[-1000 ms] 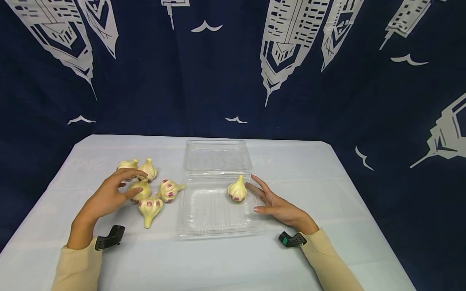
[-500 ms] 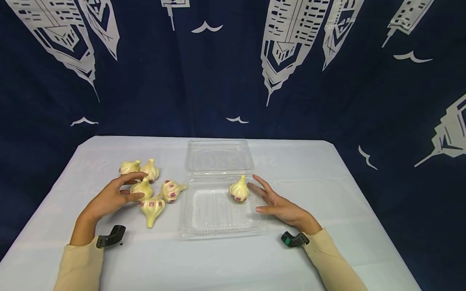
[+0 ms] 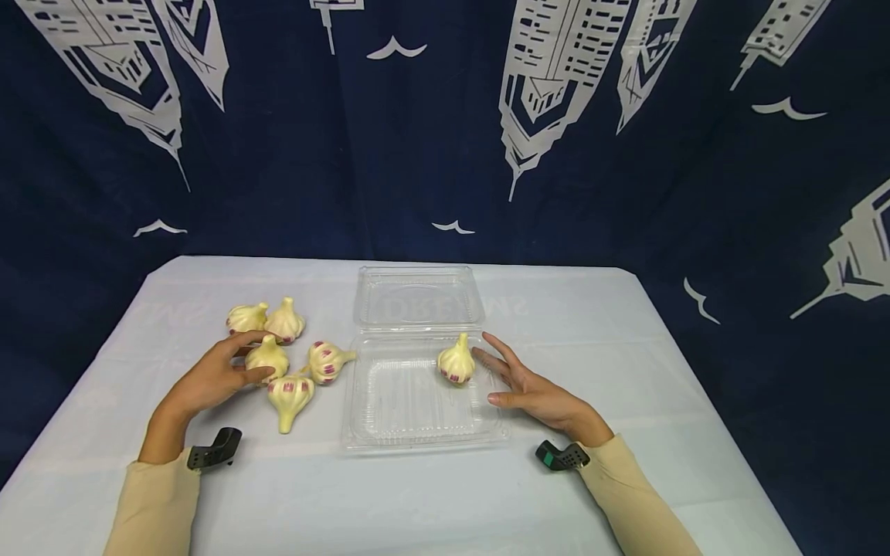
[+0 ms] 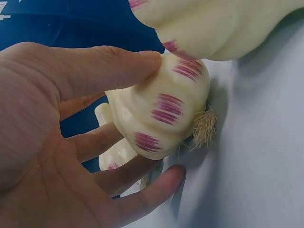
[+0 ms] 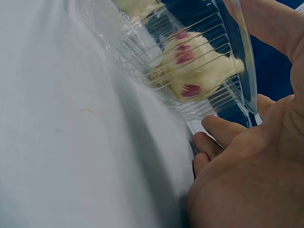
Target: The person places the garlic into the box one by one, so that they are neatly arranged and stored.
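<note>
In the head view my left hand [image 3: 212,377] is at the left group of garlic bulbs and grips one garlic bulb [image 3: 267,358]. The left wrist view shows the thumb against this purple-streaked bulb [image 4: 159,107], with fingers behind it and its root tuft near the cloth. My right hand [image 3: 538,395] is at the right side of a clear plastic clamshell box [image 3: 389,417], fingers spread and touching its edge. Inside the box, near that hand, another garlic bulb [image 3: 456,363] stands stem up. Through the ribbed wall, the right wrist view shows that bulb [image 5: 190,66].
Two garlic bulbs lie behind the left hand, one being a pale bulb [image 3: 285,320]. Nearer are a bulb on its side [image 3: 327,361] and a bulb with its stem toward me [image 3: 289,398]. The box's lid [image 3: 419,300] lies folded back on the white tabletop [image 3: 389,502].
My left thumb and fingers have come in around the bulb, which has shifted slightly. The right hand stays at the box. The head view has shifted a little.
</note>
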{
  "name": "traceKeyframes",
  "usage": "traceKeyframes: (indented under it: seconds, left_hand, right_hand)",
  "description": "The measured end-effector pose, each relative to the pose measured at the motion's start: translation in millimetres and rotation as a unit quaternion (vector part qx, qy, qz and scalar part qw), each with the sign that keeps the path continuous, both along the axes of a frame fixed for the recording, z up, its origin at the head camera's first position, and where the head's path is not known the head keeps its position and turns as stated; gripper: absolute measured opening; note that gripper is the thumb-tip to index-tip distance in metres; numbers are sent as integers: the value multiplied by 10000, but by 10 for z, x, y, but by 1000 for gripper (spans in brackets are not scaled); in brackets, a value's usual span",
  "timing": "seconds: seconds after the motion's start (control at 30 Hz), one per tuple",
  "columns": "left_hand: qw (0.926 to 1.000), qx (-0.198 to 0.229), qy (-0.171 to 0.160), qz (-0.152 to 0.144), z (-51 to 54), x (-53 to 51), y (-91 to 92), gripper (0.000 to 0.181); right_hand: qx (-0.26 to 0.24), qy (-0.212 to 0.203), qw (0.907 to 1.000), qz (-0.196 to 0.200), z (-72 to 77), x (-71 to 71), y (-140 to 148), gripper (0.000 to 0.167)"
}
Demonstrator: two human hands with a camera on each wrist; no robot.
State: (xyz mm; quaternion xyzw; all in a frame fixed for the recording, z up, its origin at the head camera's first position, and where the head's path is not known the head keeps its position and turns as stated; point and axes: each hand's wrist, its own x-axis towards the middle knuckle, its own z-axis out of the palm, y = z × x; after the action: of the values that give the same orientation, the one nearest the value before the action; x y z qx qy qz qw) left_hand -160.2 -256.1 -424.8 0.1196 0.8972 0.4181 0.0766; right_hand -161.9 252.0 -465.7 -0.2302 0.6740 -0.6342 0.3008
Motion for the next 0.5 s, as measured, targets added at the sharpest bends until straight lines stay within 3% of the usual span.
traceKeyframes:
  seconds: [0.5]
  left_hand:
    - [10000,49,-14,84,24,14,29,58]
  right_hand:
    - [-31,-60,10000,-1,19,5,-3,97]
